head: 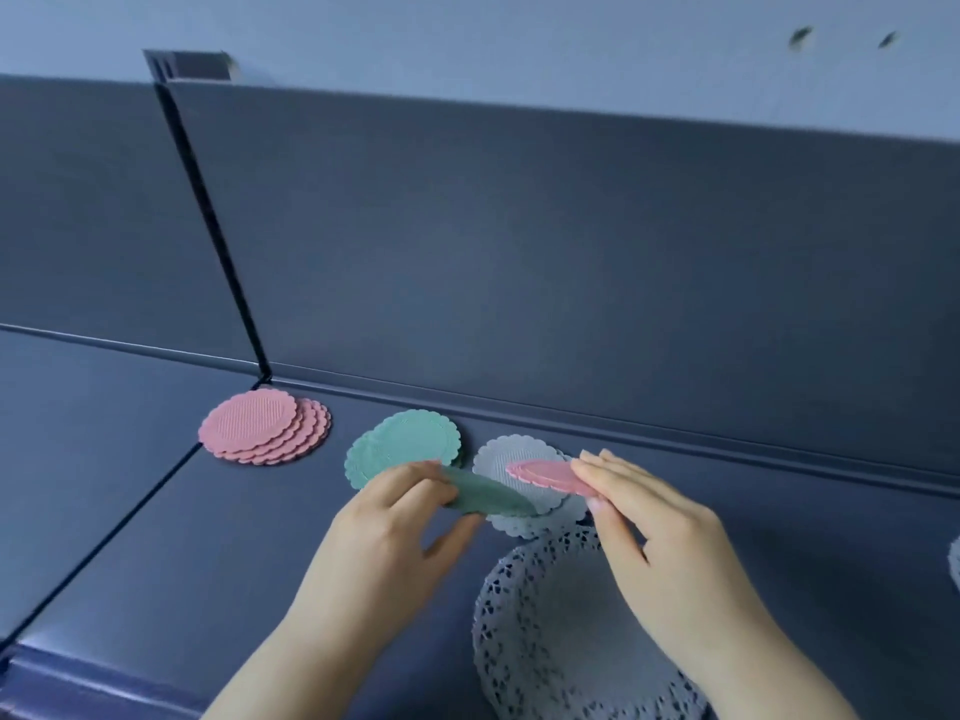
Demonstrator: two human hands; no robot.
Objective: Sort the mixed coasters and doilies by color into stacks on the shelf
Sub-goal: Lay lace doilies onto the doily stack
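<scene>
Where left hand (395, 517) pinches, scalloped green coaster (488, 496) seemingly bends.

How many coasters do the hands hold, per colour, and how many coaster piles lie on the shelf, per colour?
In right hand, pink coaster: 1
In left hand, green coaster: 1
Pink pile: 1
Green pile: 1
Pale grey pile: 1
Total: 2 held, 3 piles

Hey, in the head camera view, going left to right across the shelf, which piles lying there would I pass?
Pink stack → green stack → pale grey stack → lacy white doily, cut off by the right edge.
</scene>
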